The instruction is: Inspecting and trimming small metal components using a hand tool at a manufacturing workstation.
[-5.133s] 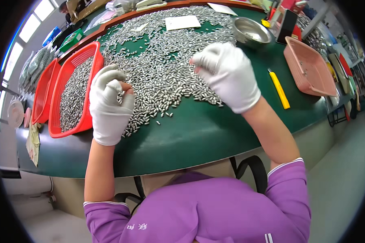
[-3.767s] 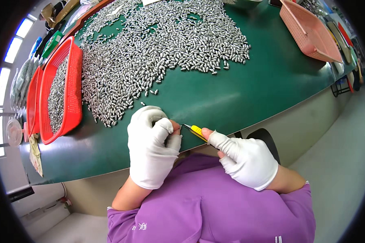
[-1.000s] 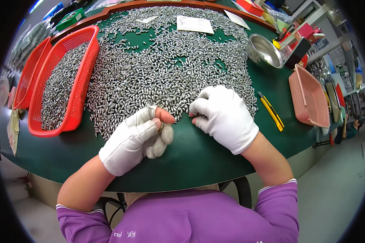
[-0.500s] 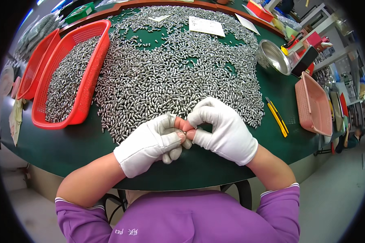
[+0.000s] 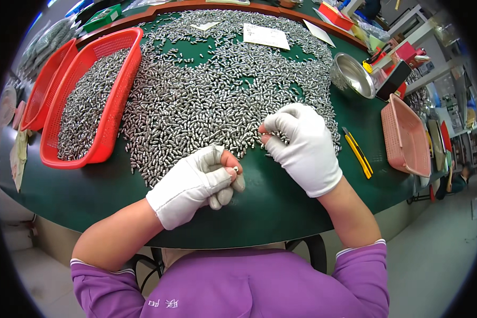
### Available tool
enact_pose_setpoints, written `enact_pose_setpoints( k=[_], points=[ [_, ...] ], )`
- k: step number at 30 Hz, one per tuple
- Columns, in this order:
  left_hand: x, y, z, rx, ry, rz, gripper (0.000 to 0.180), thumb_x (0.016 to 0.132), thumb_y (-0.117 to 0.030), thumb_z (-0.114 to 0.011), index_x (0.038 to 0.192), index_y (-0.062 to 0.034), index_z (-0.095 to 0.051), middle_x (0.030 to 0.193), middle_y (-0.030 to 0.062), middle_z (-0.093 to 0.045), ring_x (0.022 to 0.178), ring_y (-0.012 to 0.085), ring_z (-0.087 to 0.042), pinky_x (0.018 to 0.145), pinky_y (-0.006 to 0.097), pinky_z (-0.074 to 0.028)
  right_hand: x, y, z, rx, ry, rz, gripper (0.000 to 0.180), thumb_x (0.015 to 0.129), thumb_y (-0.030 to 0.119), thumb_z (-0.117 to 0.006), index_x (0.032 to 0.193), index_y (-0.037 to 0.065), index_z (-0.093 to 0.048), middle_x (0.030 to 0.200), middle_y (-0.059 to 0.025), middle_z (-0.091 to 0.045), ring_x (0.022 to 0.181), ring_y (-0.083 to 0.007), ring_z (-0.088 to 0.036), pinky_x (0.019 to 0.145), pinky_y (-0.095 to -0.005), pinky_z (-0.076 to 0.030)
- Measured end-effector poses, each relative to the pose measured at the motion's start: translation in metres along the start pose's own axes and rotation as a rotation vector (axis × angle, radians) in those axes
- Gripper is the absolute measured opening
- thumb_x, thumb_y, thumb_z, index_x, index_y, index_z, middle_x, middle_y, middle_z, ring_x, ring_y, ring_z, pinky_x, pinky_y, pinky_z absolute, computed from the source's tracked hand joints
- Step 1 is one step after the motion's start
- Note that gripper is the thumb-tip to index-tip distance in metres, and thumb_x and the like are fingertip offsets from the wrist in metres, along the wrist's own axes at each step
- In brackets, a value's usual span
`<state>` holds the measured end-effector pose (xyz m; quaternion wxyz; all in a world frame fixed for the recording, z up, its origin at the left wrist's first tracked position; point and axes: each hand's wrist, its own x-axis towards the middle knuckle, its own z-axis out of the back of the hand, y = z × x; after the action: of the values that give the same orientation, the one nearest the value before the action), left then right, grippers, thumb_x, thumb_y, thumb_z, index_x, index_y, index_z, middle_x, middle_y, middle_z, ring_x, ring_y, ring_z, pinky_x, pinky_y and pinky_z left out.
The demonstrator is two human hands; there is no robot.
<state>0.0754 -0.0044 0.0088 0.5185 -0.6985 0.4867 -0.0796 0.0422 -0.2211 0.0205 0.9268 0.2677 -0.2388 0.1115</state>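
A broad heap of small silver metal pieces covers the green table. My left hand, in a white glove with bare fingertips, rests at the heap's near edge and pinches one small metal piece between thumb and forefinger. My right hand, also gloved, sits at the heap's near right edge with its fingers curled onto several pieces; what it grips is hidden.
Two red baskets holding more metal pieces stand at the left. A steel bowl, a yellow utility knife and a pink basket lie at the right. Paper slips rest on the far heap.
My hands were joined at the heap's near edge; they have come apart. The right hand moved up and right onto the pieces, the left stayed holding one piece.
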Motion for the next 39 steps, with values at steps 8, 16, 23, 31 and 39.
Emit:
enact_pose_setpoints(
  k=[8,16,23,31,39],
  points=[
    [-0.001,0.003,0.002,-0.092,-0.015,-0.045,0.019,0.092,-0.014,-0.058,0.108,-0.0082,-0.051,0.093,0.0065,-0.059,0.06,0.008,-0.044,0.053,0.02,-0.034,-0.006,-0.002,-0.005,-0.146,0.173,0.043,0.013,0.068,0.01,-0.073,0.08,0.008,-0.068,0.082,-0.0074,-0.062,0.079,-0.027,-0.06,0.071,-0.0376,-0.049],
    [-0.003,-0.002,0.005,-0.124,0.046,-0.014,0.023,0.091,-0.014,-0.055,0.112,-0.0052,-0.048,0.093,0.0029,-0.058,0.065,0.0059,-0.049,0.058,0.018,-0.041,-0.006,0.004,-0.007,-0.247,0.242,0.137,0.012,0.074,0.019,-0.07,0.082,0.01,-0.065,0.082,-0.0051,-0.06,0.078,-0.0268,-0.059,0.069,-0.0391,-0.05],
    [-0.003,-0.001,0.001,0.005,-0.021,0.006,0.023,0.093,-0.025,-0.06,0.106,-0.0085,-0.052,0.087,0.002,-0.057,0.06,0.0044,-0.046,0.051,0.017,-0.034,0.002,0.012,-0.006,0.117,0.14,0.216,0.017,0.067,0.01,-0.074,0.078,0.005,-0.063,0.075,-0.0082,-0.06,0.068,-0.0274,-0.06,0.06,-0.0383,-0.047],
    [-0.003,-0.003,0.0,0.045,-0.001,0.028,0.019,0.093,-0.023,-0.061,0.102,-0.0088,-0.052,0.086,0.0026,-0.058,0.061,0.005,-0.047,0.052,0.017,-0.036,-0.001,0.014,-0.006,0.277,0.17,0.296,0.024,0.065,0.007,-0.079,0.082,0.01,-0.063,0.081,-0.0054,-0.061,0.072,-0.0242,-0.059,0.062,-0.0346,-0.047],
    [-0.001,0.0,0.003,-0.028,0.015,0.016,0.015,0.094,-0.021,-0.058,0.103,-0.009,-0.054,0.085,0.0027,-0.06,0.06,0.0053,-0.047,0.051,0.017,-0.034,0.0,0.013,-0.007,0.204,-0.007,0.147,0.018,0.067,0.003,-0.076,0.082,0.007,-0.068,0.078,-0.0085,-0.062,0.07,-0.0263,-0.061,0.061,-0.0356,-0.049]
  ],
)
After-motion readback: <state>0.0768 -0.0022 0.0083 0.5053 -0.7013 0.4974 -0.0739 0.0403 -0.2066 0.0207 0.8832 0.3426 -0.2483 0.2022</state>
